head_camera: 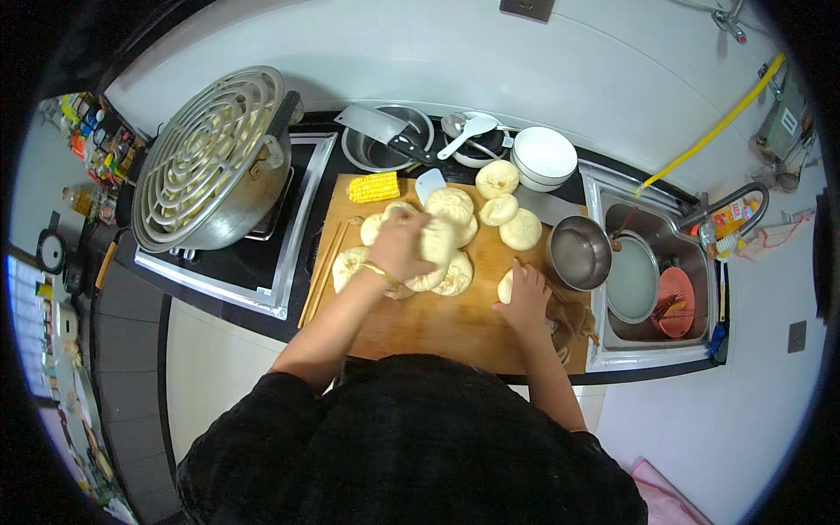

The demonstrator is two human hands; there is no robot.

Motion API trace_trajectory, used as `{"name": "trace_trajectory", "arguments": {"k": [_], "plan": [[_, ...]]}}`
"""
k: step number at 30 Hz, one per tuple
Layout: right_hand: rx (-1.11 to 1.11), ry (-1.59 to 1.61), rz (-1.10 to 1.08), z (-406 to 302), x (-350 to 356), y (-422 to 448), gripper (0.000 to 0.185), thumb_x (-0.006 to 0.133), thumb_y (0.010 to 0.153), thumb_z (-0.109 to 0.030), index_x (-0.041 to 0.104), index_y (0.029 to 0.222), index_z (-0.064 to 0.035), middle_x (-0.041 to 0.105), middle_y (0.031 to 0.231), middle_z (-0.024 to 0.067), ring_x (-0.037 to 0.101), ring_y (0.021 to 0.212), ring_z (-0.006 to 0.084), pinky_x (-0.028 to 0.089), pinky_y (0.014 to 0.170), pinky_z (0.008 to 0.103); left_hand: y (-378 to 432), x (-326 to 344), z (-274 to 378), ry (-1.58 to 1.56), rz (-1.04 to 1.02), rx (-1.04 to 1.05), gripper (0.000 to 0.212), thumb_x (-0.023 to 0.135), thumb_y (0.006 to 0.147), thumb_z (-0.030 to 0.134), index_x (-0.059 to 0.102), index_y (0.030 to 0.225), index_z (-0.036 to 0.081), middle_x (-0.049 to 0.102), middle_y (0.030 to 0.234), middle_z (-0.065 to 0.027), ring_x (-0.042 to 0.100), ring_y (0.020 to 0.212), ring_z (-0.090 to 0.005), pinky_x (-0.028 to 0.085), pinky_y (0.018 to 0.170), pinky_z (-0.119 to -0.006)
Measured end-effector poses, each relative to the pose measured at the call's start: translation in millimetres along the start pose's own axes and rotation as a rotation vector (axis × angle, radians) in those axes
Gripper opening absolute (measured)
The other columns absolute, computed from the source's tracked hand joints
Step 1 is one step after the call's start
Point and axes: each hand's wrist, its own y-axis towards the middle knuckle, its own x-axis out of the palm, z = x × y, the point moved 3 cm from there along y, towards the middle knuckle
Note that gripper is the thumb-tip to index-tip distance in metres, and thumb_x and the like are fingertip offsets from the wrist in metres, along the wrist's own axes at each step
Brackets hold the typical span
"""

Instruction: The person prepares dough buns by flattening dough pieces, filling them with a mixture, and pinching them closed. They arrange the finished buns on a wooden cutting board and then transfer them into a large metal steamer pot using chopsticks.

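Observation:
Over a pile of pale steamed buns (450,206) on the wooden cutting board (420,328), my left hand (401,246) grips one blurred bun (438,244). My right hand (530,292) rests at the board's right part, its fingers around a smaller pale bun (505,287), partly hidden by the hand. Several more buns (520,230) sit at the board's upper right. Two wooden chopsticks (323,275) lie along the left edge. A piece of corn on the cob (374,188) and a white scraper (430,184) are at the board's back.
A large metal steamer pot (216,164) with a ring-shaped rack stands on the stove at left. Behind the board are a cleaver (374,123) across a metal basin, and white bowls (543,156). A metal bowl (580,253), a brown cloth (572,321) and the sink (695,282) are right.

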Motion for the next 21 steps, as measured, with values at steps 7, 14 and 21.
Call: {"name": "trace_trajectory", "arguments": {"k": [7, 14, 21], "plan": [[-0.312, 0.574, 0.338, -22.9, -25.0, 10.0, 0.079, 0.075, 0.063, -0.026, 0.036, 0.129, -0.0080, 0.045, 0.118, 0.0153, 0.044, 0.110, 0.0325, 0.038, 0.091, 0.0472, -43.4, -16.3, -73.8, 0.114, -0.066, -0.080, 0.084, 0.078, 0.051, 0.026, 0.045, 0.126, 0.009, 0.050, 0.115, -0.0222, 0.051, 0.103, -0.0378, 0.045, 0.087, -0.039], [0.113, 2.289, -0.394, -70.2, 4.6, 32.6, 0.041, 0.049, 0.089, -0.022, 0.038, 0.125, -0.0040, 0.045, 0.123, 0.0165, 0.043, 0.117, 0.0311, 0.037, 0.098, 0.0493, -52.8, -14.2, -58.3, 0.239, 0.066, -0.130, 0.094, 0.082, 0.054, 0.031, 0.036, 0.133, 0.010, 0.048, 0.122, -0.0216, 0.046, 0.114, -0.0376, 0.039, 0.095, -0.038], [-0.373, 2.367, -0.539, -105.9, -8.9, 26.6, 0.074, 0.063, 0.080, -0.034, 0.024, 0.136, -0.0041, 0.031, 0.137, 0.0195, 0.031, 0.127, 0.0339, 0.029, 0.104, 0.0459, -51.1, -2.0, -7.8, -0.780, 0.068, 0.054, 0.099, 0.084, 0.054, 0.031, 0.031, 0.131, -0.002, 0.046, 0.124, -0.0193, 0.048, 0.113, -0.0294, 0.041, 0.093, -0.038]]}}
